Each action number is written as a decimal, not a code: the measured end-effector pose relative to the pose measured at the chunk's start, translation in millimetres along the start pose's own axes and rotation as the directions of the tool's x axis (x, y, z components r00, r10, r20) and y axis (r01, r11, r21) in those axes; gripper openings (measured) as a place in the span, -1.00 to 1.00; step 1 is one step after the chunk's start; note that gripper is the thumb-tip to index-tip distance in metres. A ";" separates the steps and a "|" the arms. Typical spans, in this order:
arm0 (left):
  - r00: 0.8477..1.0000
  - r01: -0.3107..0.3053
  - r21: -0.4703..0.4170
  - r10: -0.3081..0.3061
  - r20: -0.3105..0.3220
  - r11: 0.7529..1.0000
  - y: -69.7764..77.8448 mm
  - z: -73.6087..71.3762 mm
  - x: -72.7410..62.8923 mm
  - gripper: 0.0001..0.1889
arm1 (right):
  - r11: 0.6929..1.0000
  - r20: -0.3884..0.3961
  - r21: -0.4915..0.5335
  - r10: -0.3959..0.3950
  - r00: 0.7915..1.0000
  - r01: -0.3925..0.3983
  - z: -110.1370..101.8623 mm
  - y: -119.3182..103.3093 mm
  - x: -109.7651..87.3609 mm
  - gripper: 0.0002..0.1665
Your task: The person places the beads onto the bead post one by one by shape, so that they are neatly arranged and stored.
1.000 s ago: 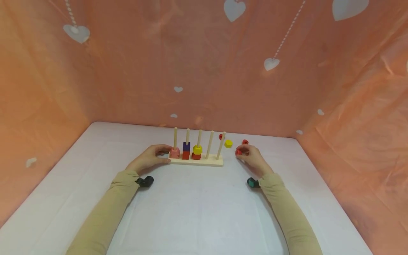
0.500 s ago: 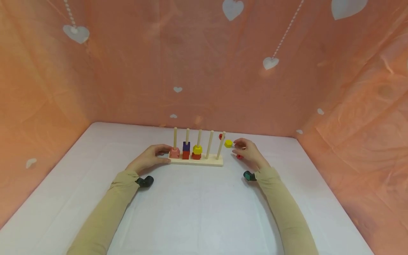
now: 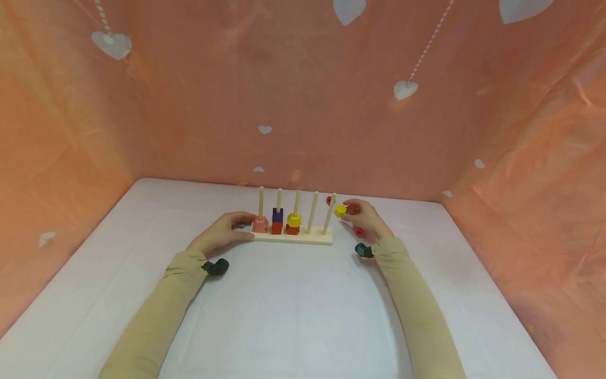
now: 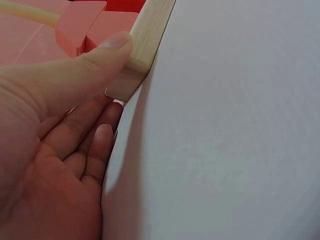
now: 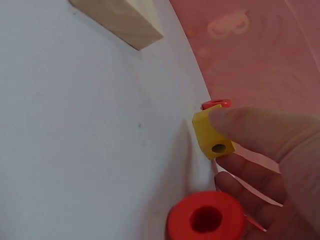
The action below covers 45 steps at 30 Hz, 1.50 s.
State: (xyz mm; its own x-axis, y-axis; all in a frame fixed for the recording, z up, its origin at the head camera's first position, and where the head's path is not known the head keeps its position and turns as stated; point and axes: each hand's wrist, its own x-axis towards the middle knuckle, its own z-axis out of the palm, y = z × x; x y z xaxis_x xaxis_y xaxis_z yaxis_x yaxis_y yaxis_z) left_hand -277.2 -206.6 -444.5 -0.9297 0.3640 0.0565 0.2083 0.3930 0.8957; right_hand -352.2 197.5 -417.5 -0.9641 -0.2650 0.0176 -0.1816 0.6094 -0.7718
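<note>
In the head view my left hand holds the left end of a wooden peg stand. Its thumb lies on the base's front edge, as the left wrist view shows. A pink block is on the first peg. The second peg carries a purple block above a red block. On the third, a yellow block sits over a red one. Right of the stand, my right hand pinches another yellow bead with a hole, between thumb and fingers.
A red ring-shaped bead lies below the right hand. Another red bead sits behind the rightmost peg. Two bare pegs stand at the stand's right. An orange cloth with hearts walls the white table.
My right hand has left the near red bead, moved up and left, and taken hold of the loose yellow bead. My left hand stays on the stand's end.
</note>
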 end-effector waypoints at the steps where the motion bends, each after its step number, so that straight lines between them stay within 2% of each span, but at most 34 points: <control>1: 1.000 0.002 0.001 -0.002 0.002 1.000 0.5 -0.1 -0.1 -0.36 | 1.000 0.004 -0.006 0.004 1.000 -0.004 0.3 -0.8 1.5 -0.45; 8: 1.000 0.004 -0.019 -0.004 0.000 1.000 1.8 0.7 -1.6 -0.36 | 0.998 0.003 -0.050 0.028 1.000 -0.028 4.4 -5.0 8.2 -0.49; 15: 1.000 -0.002 -0.007 0.002 -0.001 1.000 0.4 0.0 -0.1 -0.37 | 0.996 -0.017 -0.090 0.005 1.000 -0.006 6.3 -9.2 7.1 -0.56; 19: 1.000 -0.011 -0.002 0.011 0.002 1.000 -0.9 0.0 0.6 -0.37 | 0.997 -0.024 -0.082 0.010 1.000 -0.012 6.4 -8.5 6.7 -0.59; 21: 1.000 -0.004 0.001 0.004 0.004 1.000 7.8 0.2 -3.8 -0.38 | 0.997 -0.026 -0.071 0.008 1.000 -0.010 6.6 -8.2 7.2 -0.60; 25: 1.000 0.008 0.019 -0.008 0.004 1.000 8.6 -0.4 -4.0 -0.38 | 0.999 -0.024 -0.050 -0.007 1.000 0.006 6.8 -8.4 6.3 -0.61; 28: 1.000 0.014 0.023 -0.014 0.003 1.000 -0.2 -0.6 0.6 -0.37 | 0.999 -0.015 -0.034 0.000 1.000 -0.001 5.6 -8.7 4.9 -0.61; 38: 1.000 -0.016 0.002 0.016 0.000 1.000 -0.7 -0.5 0.8 -0.38 | 0.999 -0.016 -0.046 -0.009 1.000 0.009 5.1 -8.2 3.1 -0.63; 45: 1.000 0.002 0.014 -0.002 -0.008 1.000 -1.1 -0.2 1.9 -0.38 | 0.998 -0.030 -0.051 -0.033 0.999 0.031 3.0 -11.7 -2.2 -0.58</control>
State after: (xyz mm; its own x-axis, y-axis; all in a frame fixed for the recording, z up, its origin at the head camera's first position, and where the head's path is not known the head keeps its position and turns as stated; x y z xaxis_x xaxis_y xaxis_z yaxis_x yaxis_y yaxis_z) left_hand -279.2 -206.5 -445.3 -0.9326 0.3562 0.0582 0.2104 0.4056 0.8895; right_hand -347.4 188.7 -410.4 -0.9629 -0.2627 0.0618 -0.2213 0.6378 -0.7377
